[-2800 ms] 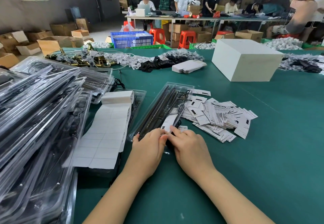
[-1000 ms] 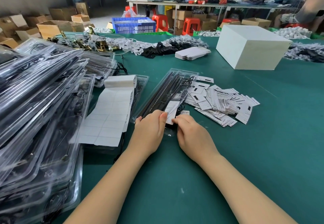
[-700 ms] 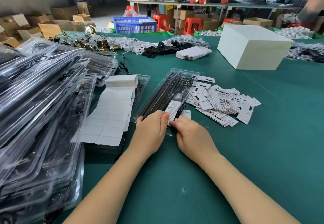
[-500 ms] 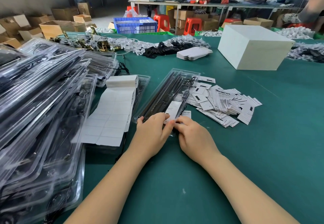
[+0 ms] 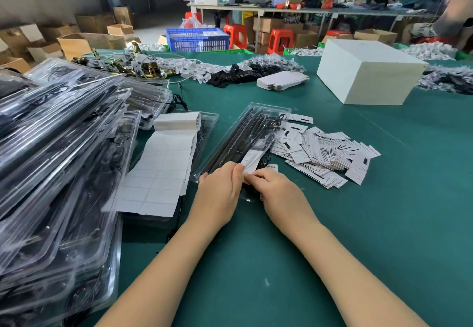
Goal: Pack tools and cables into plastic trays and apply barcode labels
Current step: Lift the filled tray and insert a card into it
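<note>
A long clear plastic tray with black rods and a cable inside lies slantwise on the green table. My left hand and my right hand meet at its near end. Both pinch a white paper card that lies over the tray's near part. A small white label shows just past my right fingers. Whether the card touches the tray under my fingers I cannot tell.
A pile of printed cards lies right of the tray. A label backing sheet drapes over another tray at left. Stacked filled trays crowd the left side. A white box stands at back right. People work at a far table.
Both hands have stayed at the tray's near end; their fingertips have closed together on the white card. The view tilted down slightly after the oldest frame.
</note>
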### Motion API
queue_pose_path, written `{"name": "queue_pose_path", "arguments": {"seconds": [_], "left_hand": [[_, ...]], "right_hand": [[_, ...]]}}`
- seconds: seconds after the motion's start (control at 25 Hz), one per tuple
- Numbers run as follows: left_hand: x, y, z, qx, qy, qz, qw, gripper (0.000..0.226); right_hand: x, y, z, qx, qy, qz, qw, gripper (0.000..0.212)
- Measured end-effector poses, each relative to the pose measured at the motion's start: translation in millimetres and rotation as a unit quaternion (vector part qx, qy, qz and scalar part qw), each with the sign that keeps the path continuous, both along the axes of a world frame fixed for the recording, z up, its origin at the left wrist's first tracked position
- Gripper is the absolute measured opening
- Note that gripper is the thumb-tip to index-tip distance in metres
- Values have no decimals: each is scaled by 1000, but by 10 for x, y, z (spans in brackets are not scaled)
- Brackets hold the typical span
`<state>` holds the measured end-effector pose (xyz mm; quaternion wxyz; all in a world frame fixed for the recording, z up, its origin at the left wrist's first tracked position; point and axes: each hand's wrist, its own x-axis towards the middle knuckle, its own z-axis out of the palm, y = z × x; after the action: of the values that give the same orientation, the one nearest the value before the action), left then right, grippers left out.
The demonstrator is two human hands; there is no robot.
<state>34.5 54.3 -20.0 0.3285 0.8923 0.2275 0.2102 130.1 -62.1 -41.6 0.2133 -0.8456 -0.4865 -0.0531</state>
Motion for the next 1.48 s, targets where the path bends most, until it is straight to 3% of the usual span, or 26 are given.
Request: {"name": "queue_pose_path", "arguments": {"seconds": [0.2,0.52,0.76,0.96,1.16,1.32,1.48], "left_hand": [[-8,-8,10,7,0,0,1000,40],[-1,-14,44,0,2,0,1000,40],[-11,-27,33,3,-7,-1,1000,38],[-6,-23,22,12,-4,-2,1000,38],[-2,-17,18,23,2,-5,1000,37],[1,-2,-9,23,3,-5,1000,37],[16,20,-44,37,13,-15,999,34]], "right_hand": [[126,44,160,-43,-24,-5,999,22],[329,75,236,-99,-130,91,982,29],[267,45,230,-28,-192,102,976,16],[247,53,183,34,-184,69,980,6],[245,15,163,67,-151,41,985,10],[236,4,159,31,-205,52,977,5],[335,27,223,-81,-124,54,988,31]]}}
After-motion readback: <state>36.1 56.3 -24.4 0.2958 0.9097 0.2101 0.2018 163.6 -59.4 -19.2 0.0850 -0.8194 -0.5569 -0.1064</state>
